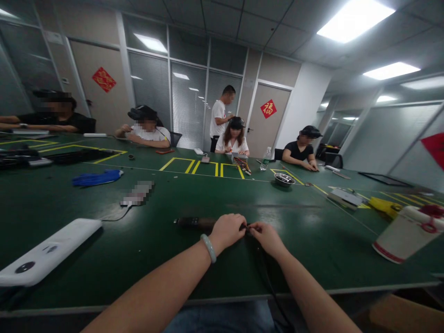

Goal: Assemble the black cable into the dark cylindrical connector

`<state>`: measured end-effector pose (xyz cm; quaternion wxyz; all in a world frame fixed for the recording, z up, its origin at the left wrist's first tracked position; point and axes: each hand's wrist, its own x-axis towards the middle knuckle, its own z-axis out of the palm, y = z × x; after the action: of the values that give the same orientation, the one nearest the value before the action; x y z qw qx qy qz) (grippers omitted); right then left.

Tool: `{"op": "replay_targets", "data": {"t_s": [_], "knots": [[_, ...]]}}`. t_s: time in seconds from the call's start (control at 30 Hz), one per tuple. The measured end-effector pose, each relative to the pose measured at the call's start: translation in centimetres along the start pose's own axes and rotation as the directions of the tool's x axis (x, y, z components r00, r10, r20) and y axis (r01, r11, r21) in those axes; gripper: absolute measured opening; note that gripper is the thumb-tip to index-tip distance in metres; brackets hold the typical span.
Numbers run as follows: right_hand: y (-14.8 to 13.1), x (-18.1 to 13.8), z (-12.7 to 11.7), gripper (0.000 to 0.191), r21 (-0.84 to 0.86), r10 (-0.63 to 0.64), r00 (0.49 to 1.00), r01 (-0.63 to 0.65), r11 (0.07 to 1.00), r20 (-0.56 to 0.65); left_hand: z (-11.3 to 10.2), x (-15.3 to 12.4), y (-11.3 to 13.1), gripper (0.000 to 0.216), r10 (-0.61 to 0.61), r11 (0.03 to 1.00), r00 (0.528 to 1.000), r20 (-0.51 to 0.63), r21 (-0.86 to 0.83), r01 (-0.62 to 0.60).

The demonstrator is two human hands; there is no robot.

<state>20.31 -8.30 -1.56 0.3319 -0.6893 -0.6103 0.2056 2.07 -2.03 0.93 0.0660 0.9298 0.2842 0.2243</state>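
Observation:
A dark, rod-shaped tool [194,222], which looks like a corded electric screwdriver, lies on the green table with its narrow tip to the left. My left hand [227,231], a pale bangle at its wrist, is closed over the tool's right end. Close against it, my right hand [266,237] pinches at that end with thumb and fingertips. What sits between those fingertips is too small and dark to make out. A black cord [265,268] runs from beneath my right hand over the table's near edge.
To the left lie a white power bank [65,247], a phone [138,192] and blue gloves [97,178]. A metal bowl [284,179], a bottle [266,159], a white box [345,198] and a white tub [405,236] stand ahead and right. Several people are across the table [166,263].

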Motion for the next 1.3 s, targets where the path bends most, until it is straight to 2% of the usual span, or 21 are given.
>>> {"op": "replay_targets", "data": {"t_s": [0.37,0.67,0.77,0.87,0.97,1.07,1.3], "knots": [[0.6,0.2,0.2,0.030,0.081,-0.011,0.999,0.008,0.997,0.033,-0.3,-0.1,0.1,0.015,0.014,1.000,1.000,-0.002,0.012,-0.014],[-0.1,0.2,0.0,0.029,0.059,-0.008,0.999,0.005,0.998,0.044,-0.5,-0.1,0.4,0.016,-0.010,1.000,1.000,0.026,0.024,0.009],[-0.4,0.0,0.2,0.026,-0.011,0.009,1.000,-0.008,1.000,0.028,-0.5,-0.1,0.4,0.015,0.000,1.000,1.000,0.020,0.028,0.000],[-1.2,-0.4,0.2,0.025,-0.155,-0.049,0.999,0.045,0.987,-0.023,-0.4,0.0,0.4,0.012,0.022,0.999,1.000,0.011,0.039,-0.022],[-2.3,-0.9,0.2,0.024,-0.377,-0.174,0.983,0.142,0.915,-0.052,-0.3,0.0,0.4,0.010,0.015,0.998,0.999,0.029,0.066,-0.017],[-3.0,-1.2,0.3,0.026,-0.545,-0.250,0.968,0.206,0.813,-0.008,-0.2,0.1,0.3,0.011,0.009,0.996,0.999,0.050,0.083,-0.013],[-2.8,-0.8,-0.1,0.029,-0.629,-0.288,0.953,0.280,0.725,0.092,-0.2,0.1,0.2,0.011,0.007,0.997,0.999,0.054,0.075,-0.011]]}}
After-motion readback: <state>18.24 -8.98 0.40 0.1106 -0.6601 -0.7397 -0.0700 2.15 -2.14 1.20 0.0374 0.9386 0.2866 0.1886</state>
